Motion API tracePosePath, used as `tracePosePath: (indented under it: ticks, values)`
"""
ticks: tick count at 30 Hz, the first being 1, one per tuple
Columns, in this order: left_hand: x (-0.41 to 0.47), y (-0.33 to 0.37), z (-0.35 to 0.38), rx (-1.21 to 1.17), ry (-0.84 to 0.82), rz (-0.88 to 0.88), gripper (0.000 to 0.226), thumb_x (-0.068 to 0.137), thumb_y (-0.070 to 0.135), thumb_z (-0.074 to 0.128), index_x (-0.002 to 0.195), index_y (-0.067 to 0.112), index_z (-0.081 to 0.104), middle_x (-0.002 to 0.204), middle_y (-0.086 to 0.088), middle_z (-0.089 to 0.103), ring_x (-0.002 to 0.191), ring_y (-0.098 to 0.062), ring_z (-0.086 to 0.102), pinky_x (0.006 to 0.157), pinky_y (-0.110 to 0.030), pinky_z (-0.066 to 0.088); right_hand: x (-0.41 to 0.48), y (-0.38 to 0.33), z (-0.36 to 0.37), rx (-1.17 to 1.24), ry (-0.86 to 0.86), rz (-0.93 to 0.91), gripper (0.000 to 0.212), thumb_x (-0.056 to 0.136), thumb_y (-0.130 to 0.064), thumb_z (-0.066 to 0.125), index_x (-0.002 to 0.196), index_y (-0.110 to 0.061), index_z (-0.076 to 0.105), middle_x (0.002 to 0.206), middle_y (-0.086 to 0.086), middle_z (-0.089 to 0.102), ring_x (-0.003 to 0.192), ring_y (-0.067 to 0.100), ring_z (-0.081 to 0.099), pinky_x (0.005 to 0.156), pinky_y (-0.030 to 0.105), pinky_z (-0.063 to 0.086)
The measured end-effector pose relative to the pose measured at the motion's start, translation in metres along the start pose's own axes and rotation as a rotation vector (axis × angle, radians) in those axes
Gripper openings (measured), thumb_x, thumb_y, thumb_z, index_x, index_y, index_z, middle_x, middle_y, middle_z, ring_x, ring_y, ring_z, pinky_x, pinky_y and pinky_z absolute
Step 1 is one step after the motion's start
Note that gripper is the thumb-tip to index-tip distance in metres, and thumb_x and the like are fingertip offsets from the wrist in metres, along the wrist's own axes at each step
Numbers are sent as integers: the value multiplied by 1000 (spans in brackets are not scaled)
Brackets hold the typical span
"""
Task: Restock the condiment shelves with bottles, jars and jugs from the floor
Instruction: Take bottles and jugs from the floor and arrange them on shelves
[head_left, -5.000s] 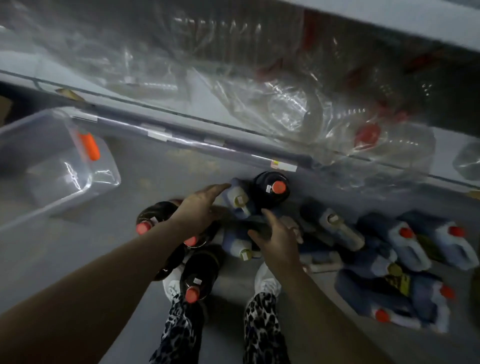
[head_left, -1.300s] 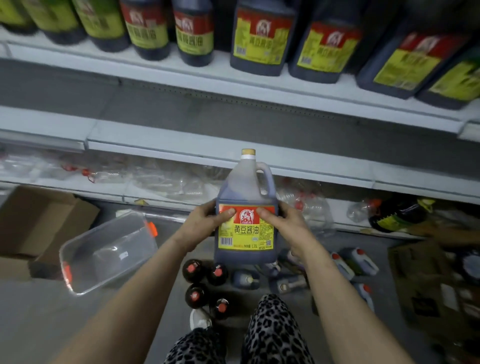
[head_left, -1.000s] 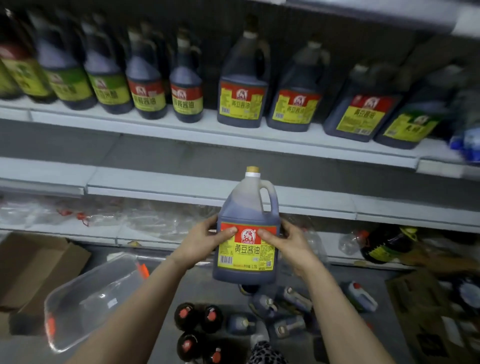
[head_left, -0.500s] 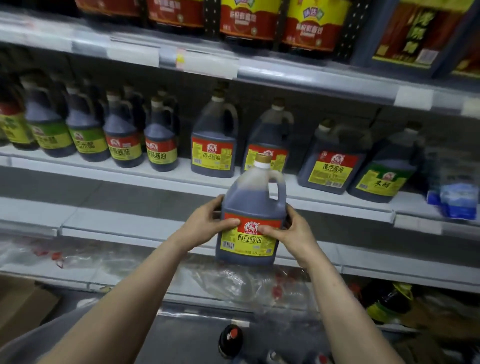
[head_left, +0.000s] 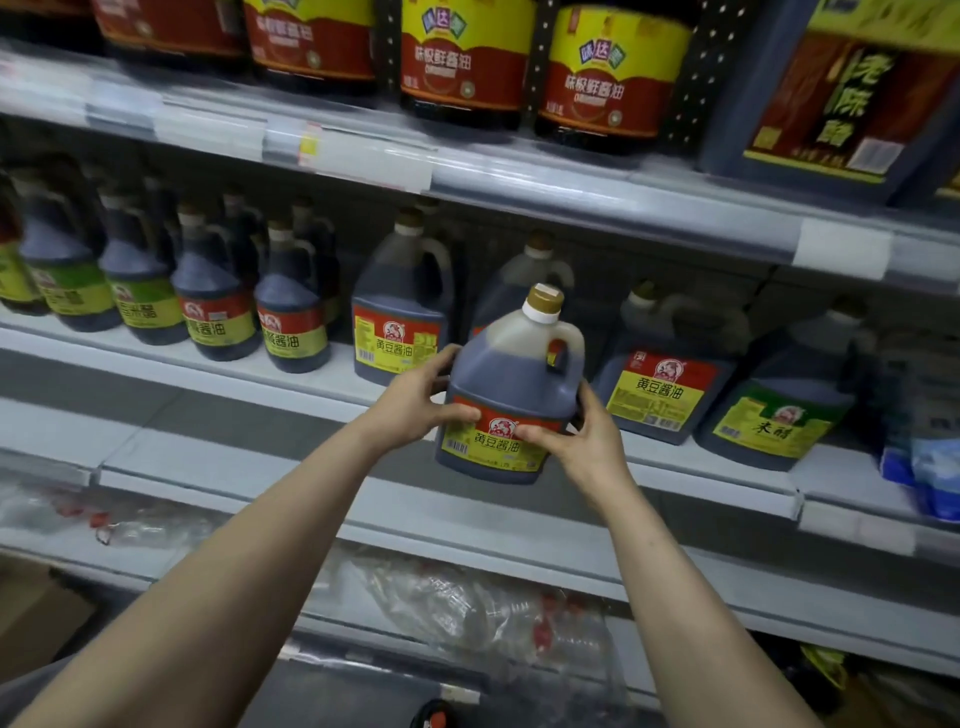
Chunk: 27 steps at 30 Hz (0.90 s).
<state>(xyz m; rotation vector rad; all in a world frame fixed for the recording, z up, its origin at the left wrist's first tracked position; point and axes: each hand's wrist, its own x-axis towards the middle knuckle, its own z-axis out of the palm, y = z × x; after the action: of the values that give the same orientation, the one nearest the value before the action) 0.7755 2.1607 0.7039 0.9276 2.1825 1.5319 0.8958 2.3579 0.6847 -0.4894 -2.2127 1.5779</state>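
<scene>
The soy sauce jug (head_left: 511, 395) stood almost straight up in the air, its long way going up and down, with the top leaning a little to the right. Its gold cap (head_left: 544, 301) pointed up and its handle (head_left: 563, 358) was on the right side. The red and yellow label (head_left: 493, 441) faced the person. Dark brown sauce filled the jug up to its shoulders, and the part under the cap looked paler. The left hand (head_left: 415, 402) gripped the jug's left side, with the thumb lying across the top of the label and the fingers curled round the back. The right hand (head_left: 587, 441) gripped the lower right side, with its thumb on the label too. So the jug sat between the two hands, held up in front of the edge of the middle shelf (head_left: 208, 364). On that shelf stood more jugs with the same label, one (head_left: 397, 312) just to the left and one (head_left: 665, 369) just to the right, and another stood right behind the held jug. A jug with a green label (head_left: 779, 405) stood farther right. Smaller dark bottles (head_left: 210, 291) stood in a row on the left. Big jars with red and yellow labels (head_left: 462, 62) stood on the top shelf. Crumpled clear plastic wrap (head_left: 467, 608) lay on the bottom shelf.
</scene>
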Motion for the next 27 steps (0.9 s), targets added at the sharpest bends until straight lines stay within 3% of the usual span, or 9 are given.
tracePosePath:
  ticks: [2, 11, 18, 19, 22, 27]
  values:
    - [9, 2, 1, 22, 3, -7, 79, 80, 12, 80, 147, 15, 38, 139, 0, 56, 128, -21, 54, 102, -44, 50, 8, 1, -2, 4, 8, -3, 87, 67, -22, 93, 141, -27, 48, 130, -8, 64, 118, 16, 61, 97, 41, 56]
    - [33, -4, 8, 2, 50, -56, 82, 83, 8, 76, 152, 14, 31, 144, -4, 52, 130, -23, 52, 104, -44, 50, 35, 0, -8, -83, 10, 26, 97, 72, -23, 90, 152, -25, 35, 146, -2, 54, 131, 24, 53, 105, 45, 50]
    - [41, -8, 13, 48, 70, -71, 87, 84, 13, 76, 155, 22, 26, 130, 9, 57, 117, -10, 55, 81, -10, 52, 45, 0, -5, -221, 21, 45, 98, 71, -32, 90, 151, -27, 34, 140, -1, 58, 126, 25, 57, 102, 49, 52]
    - [41, -8, 15, 94, 66, -66, 93, 81, 11, 78, 155, 23, 23, 129, 7, 58, 115, -10, 56, 84, -13, 52, 45, 0, -3, -251, 19, 54, 98, 71, -32, 91, 150, -25, 34, 138, 0, 59, 125, 26, 58, 101, 49, 52]
    - [38, -14, 28, 174, 79, -60, 108, 71, 8, 85, 154, 25, 19, 132, -2, 61, 113, -21, 61, 95, -39, 54, 42, 4, 2, -314, 15, 90, 93, 67, -29, 93, 142, -20, 40, 130, 4, 64, 118, 28, 61, 99, 47, 53]
    - [42, -24, 33, 170, 101, -77, 103, 71, 11, 87, 152, 22, 24, 127, -3, 64, 111, -24, 63, 94, -40, 54, 41, 11, 4, -330, 13, 109, 83, 65, -35, 93, 134, -20, 48, 124, 2, 67, 115, 26, 63, 98, 44, 53]
